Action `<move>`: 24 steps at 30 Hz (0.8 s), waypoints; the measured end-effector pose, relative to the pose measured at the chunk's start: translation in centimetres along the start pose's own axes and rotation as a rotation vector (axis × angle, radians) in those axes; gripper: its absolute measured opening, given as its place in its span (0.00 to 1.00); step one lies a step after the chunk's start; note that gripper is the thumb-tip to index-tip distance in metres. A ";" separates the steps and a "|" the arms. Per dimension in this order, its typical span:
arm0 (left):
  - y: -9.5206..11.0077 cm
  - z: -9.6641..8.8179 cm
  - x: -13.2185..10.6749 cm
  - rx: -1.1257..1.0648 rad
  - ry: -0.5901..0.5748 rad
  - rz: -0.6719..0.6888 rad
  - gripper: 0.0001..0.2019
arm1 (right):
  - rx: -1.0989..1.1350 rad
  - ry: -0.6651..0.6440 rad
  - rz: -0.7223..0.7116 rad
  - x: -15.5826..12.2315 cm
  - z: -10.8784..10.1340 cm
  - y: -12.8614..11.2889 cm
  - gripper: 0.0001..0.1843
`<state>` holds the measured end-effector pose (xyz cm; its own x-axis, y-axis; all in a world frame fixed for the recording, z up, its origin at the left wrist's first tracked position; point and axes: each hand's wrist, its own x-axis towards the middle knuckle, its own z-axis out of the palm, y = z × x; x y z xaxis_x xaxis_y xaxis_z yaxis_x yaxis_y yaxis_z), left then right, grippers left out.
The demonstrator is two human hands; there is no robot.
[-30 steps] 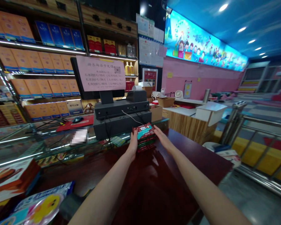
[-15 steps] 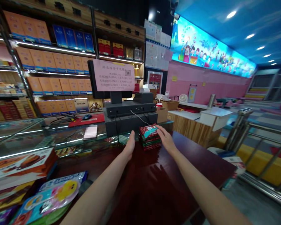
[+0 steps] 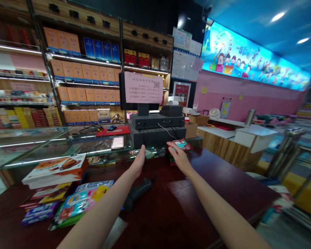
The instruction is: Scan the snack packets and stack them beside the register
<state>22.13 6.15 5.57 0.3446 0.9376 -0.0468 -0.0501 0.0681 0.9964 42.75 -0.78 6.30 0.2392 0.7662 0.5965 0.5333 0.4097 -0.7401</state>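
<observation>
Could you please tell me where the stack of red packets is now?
In the head view, the red stack is on the dark table right of centre, partly behind the right hand.

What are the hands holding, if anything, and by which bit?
Nothing looks gripped. The left hand is open and empty; the open right hand is in front of the stacked red packets, and I can't tell if it touches them.

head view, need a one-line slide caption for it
Right hand at stacked red packets, open left hand apart, over a dark table.
</observation>
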 end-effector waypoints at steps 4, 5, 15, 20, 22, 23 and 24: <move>0.0 -2.5 -1.3 0.000 0.029 0.004 0.38 | 0.011 -0.076 0.021 -0.9 2.5 -0.6 0.26; -0.1 -3.2 -1.6 0.002 0.036 0.005 0.37 | 0.019 -0.090 0.030 -1.2 3.1 -0.6 0.26; -1.1 -8.7 -3.5 0.019 0.097 0.035 0.33 | 0.035 -0.226 0.173 -3.5 9.2 2.3 0.30; -2.3 -10.9 -4.3 0.024 0.132 0.032 0.34 | -0.008 -0.265 0.224 -4.3 11.3 3.8 0.34; -2.8 -11.5 -4.6 0.021 0.145 0.033 0.34 | -0.017 -0.279 0.237 -4.5 11.8 4.0 0.36; -2.9 -11.9 -4.7 0.019 0.151 0.035 0.34 | -0.017 -0.286 0.239 -4.6 12.0 4.1 0.36; -3.1 -12.2 -4.8 0.017 0.155 0.039 0.35 | -0.015 -0.293 0.238 -4.7 12.2 4.2 0.36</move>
<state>9.17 5.58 1.86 0.1935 0.9810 -0.0172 -0.0441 0.0262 0.9987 33.98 3.40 -3.39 0.1170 0.9490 0.2928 0.5033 0.1976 -0.8412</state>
